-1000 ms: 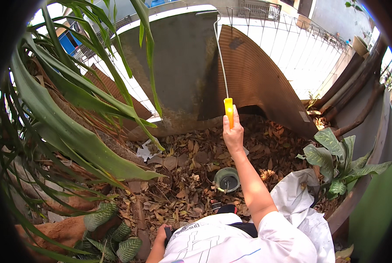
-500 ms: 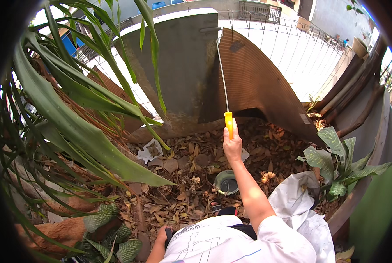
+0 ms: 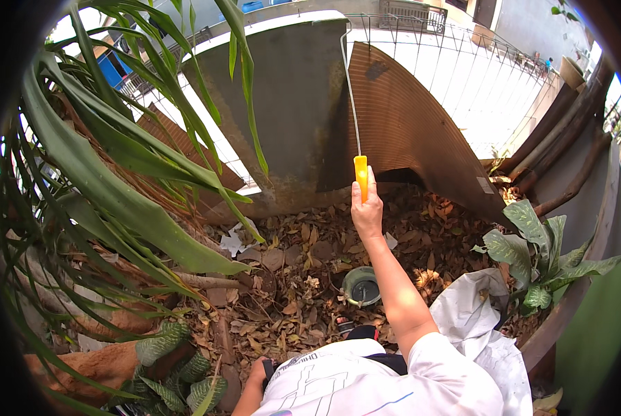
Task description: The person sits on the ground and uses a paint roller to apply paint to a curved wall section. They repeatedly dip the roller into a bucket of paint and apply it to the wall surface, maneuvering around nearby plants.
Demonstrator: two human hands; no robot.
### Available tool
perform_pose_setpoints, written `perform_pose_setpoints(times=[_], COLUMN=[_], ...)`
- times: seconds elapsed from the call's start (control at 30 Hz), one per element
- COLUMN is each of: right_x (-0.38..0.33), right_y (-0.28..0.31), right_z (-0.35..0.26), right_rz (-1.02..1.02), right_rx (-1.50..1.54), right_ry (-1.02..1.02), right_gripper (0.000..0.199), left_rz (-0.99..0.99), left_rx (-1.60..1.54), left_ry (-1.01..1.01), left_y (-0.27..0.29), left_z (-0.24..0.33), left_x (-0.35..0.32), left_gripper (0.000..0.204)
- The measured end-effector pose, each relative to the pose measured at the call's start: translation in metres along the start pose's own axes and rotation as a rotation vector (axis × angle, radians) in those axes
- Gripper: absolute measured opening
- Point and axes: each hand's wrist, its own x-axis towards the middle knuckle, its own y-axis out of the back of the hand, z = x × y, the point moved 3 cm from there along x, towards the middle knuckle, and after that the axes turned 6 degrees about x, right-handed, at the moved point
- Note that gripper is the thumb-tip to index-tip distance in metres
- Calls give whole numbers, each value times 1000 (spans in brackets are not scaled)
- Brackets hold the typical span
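My right hand (image 3: 368, 208) is closed around the yellow handle of a paint roller (image 3: 353, 104), arm stretched forward. Its thin metal rod runs up to the top edge of a grey wall panel (image 3: 276, 104), where the roller head is hard to make out against the bright edge. Low in the picture, my left hand (image 3: 258, 371) hangs beside my shirt next to a dark strap-like thing; its fingers are mostly hidden. A small green bucket (image 3: 347, 283) with dark grey liquid stands on the leaves below my right forearm.
Dry leaves (image 3: 290, 305) cover the ground. Long green leaves (image 3: 130, 187) reach in from the left. A brown corrugated sheet (image 3: 414, 125) leans right of the wall. A whitish sheet (image 3: 463, 312) and a broad-leaved plant (image 3: 519, 249) lie at right. Wire fencing (image 3: 449, 55) stands behind.
My right hand has moved upward with the paint roller, and the roller's head has risen from just below the wall's top to its upper edge. The left hand stays in place.
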Motion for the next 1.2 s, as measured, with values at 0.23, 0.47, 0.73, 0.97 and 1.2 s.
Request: perform_pose_setpoints(times=[0.23, 0.47, 0.73, 0.97, 1.2], right_x=[-17, -2, 21, 28, -3], right_y=[5, 4, 12, 15, 17], right_z=[22, -5, -47, -58, -40], right_rz=[3, 5, 16, 24, -45], right_rx=[-61, -6, -43, -69, -64], right_ry=[-12, -10, 14, 35, -92], right_gripper=[58, 56, 55, 54, 54], left_rz=[-20, -77, -7, -1, -31], left_rx=[-353, -248, -320, -163, -252], left_ry=[2, -1, 60, 44, 79], left_y=[13, 25, 7, 11, 20], left_z=[43, 75, 38, 40, 54], left_x=[-11, -33, -5, -2, -12], left_gripper=[24, 25, 21, 21, 21])
